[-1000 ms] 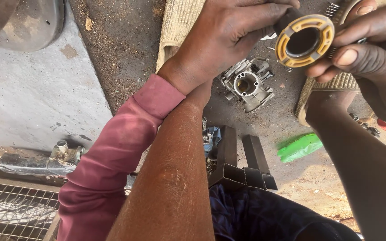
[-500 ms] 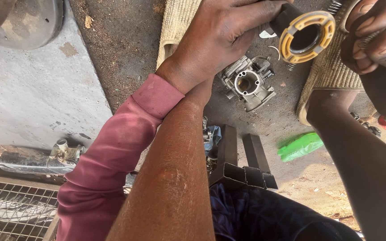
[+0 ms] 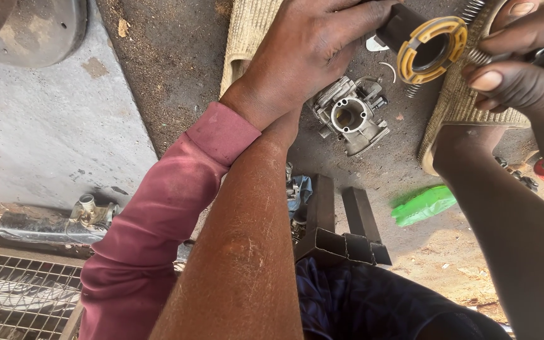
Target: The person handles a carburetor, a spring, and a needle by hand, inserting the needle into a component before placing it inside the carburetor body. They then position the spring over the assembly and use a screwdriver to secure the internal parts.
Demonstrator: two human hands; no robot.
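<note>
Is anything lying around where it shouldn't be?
Yes. A metal carburetor body sits on the bare dirt ground, and a small curved clip and a spring lie loose in the grit beside it.

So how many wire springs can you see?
2: one coiled metal spring at the top edge above the yellow ring, another small spring just below it. Hands may hide more.

A grey metal carburettor body point(image 3: 351, 115) is lying on the dirt ground point(image 3: 171, 69), its round opening facing up. Two woven tan sandals are flanking it: one point(image 3: 245, 34) lying at the top, the other point(image 3: 458, 110) sitting to the right. A bright green plastic piece point(image 3: 424, 205) is resting lower right, near dark square steel tubes point(image 3: 341, 230). Far left, a pale concrete slab point(image 3: 45, 138) is showing, with a wire grille point(image 3: 23, 296) lying below it.
</note>
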